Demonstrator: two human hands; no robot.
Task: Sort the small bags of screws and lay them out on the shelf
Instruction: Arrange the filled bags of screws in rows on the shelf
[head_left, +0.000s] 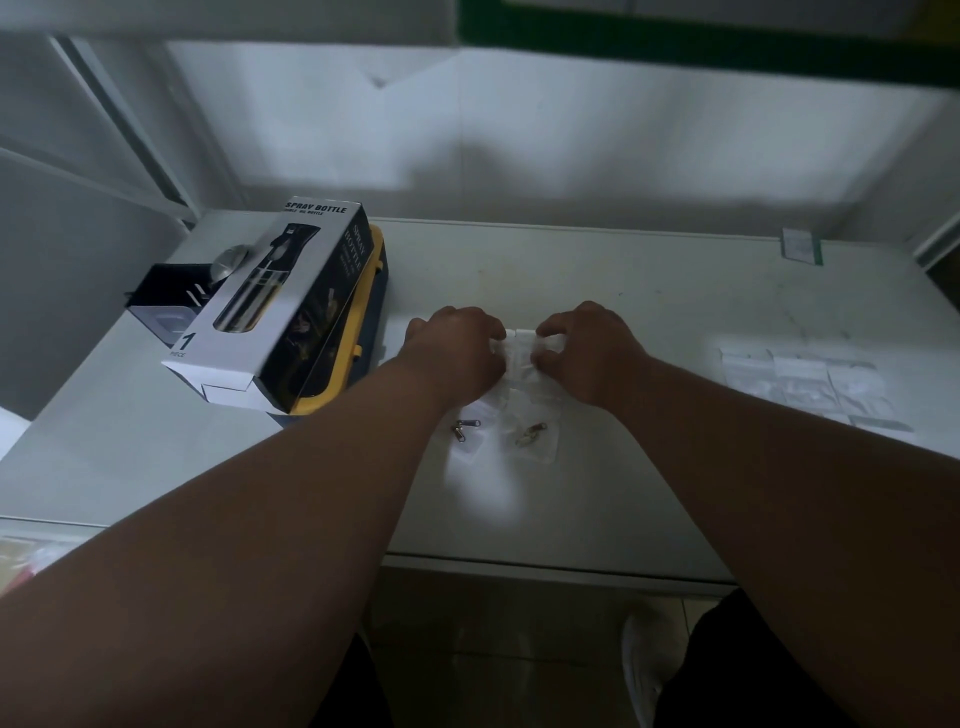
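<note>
Looking down from the head camera, both hands are working at a loose heap of small clear bags (511, 395) near the middle of the white shelf (649, 291). The left hand (457, 348) and the right hand (587, 353) are each pinching the same bag (519, 345) at the top of the heap, fingers curled onto its plastic from either side. Two bags nearer the front edge are showing their contents: one with dark screws (466, 428), one with brassy screws (530, 432). A row of laid-out bags (810, 379) is lying well apart to the right.

Slipping is the likely trouble: the plastic looks slick, and two bags clinging together could be getting lifted as one and sorted wrongly. Dragging the heap could also be nudging the front bags toward the shelf edge.

Dim light and blur are washing out the bags at the right, so their contents are not readable. The fingertips are hiding under the knuckles, and what the pinched bag is holding cannot be told. A spray bottle box (280, 306) is covering most of a yellow-edged case (363, 332).
</note>
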